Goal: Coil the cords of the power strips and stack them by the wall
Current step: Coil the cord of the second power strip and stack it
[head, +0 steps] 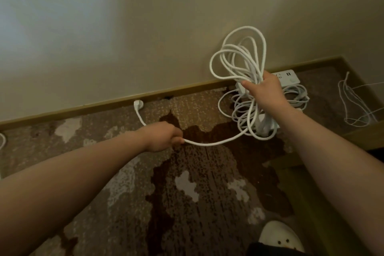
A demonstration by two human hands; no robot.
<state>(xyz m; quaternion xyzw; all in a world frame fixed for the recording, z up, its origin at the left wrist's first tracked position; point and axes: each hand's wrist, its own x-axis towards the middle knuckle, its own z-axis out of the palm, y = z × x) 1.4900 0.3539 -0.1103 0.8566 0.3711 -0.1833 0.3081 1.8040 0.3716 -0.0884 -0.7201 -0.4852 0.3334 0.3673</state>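
My right hand [265, 89] grips a bundle of white cord loops [239, 56] raised in front of the wall, with more loops and a white power strip [267, 125] hanging below it. From the bundle a single strand [216, 142] runs left to my left hand [161, 136], which pinches it. Past that hand the cord ends in a white plug [138, 103] lying by the baseboard. Behind my right hand, a second power strip [287, 78] with its coiled cord [295, 96] lies on the carpet against the wall.
Patterned brown carpet [187, 183] covers the floor up to a wooden baseboard [83, 108]. Thin white cables [353, 106] lie at the right near a wooden edge [361, 133]. A white shoe [280, 237] shows at the bottom. Another bit of white cord [2, 140] sits at the far left.
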